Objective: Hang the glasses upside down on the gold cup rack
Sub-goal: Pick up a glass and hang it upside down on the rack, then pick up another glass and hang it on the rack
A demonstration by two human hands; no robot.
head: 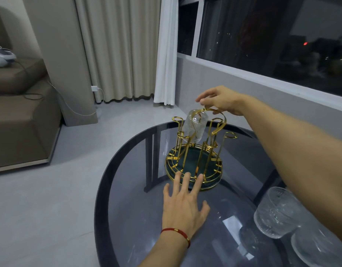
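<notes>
The gold cup rack point(195, 151) stands on the round dark glass table point(127, 199), on a dark green base. One ribbed clear glass point(195, 126) hangs upside down on a far prong. My right hand point(222, 100) grips the rack's curved top handle. Fingers spread, my left hand point(183, 205) lies flat on the table with its fingertips at the near rim of the rack's base. Two more ribbed glasses point(280, 212) sit at the table's near right, one point(318, 249) partly cut off by the frame.
A brown sofa point(19, 120) stands to the left across the grey floor. Curtains point(123, 49) and a dark window point(272, 35) with a grey sill wall lie behind the table. A white cable runs along the floor by the wall.
</notes>
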